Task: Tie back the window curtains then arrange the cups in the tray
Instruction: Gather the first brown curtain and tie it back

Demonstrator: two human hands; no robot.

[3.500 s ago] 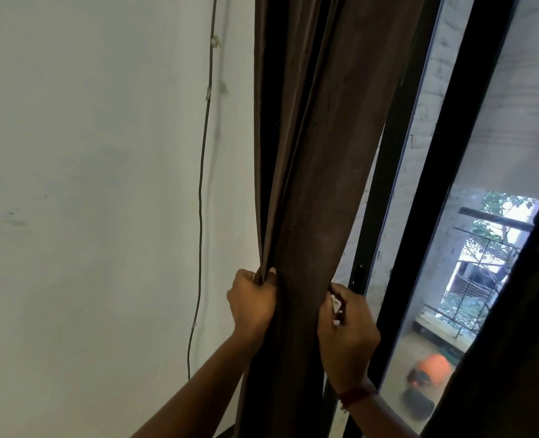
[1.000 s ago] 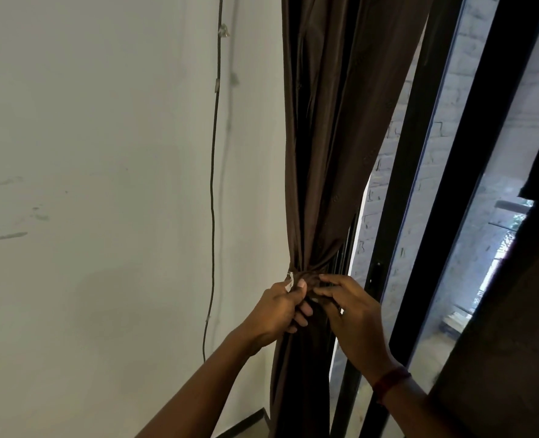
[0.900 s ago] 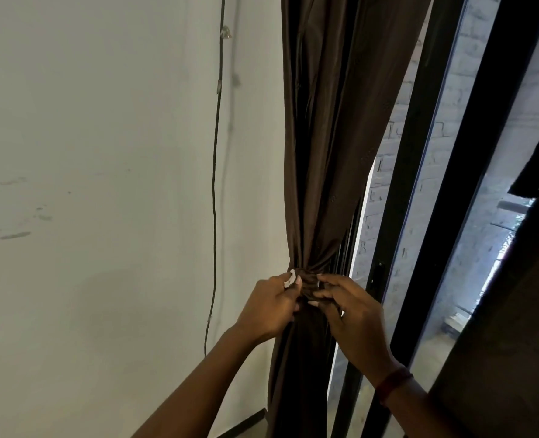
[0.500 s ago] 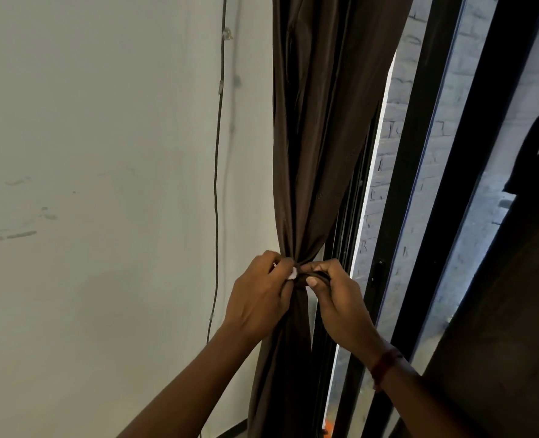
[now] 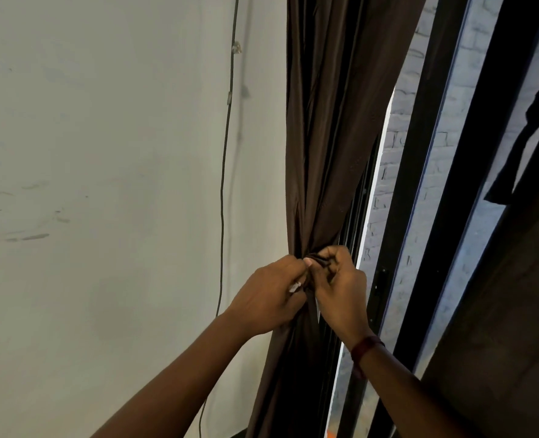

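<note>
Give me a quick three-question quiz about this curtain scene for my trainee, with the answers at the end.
1. True or false: the left hand grips the bunched curtain while the right hand pinches the tie.
2. What runs down the wall left of the curtain? A) pipe B) cable C) chain
3. Fill in: the red wristband is on the ___ arm.
Key: 1 true; 2 B; 3 right.
</note>
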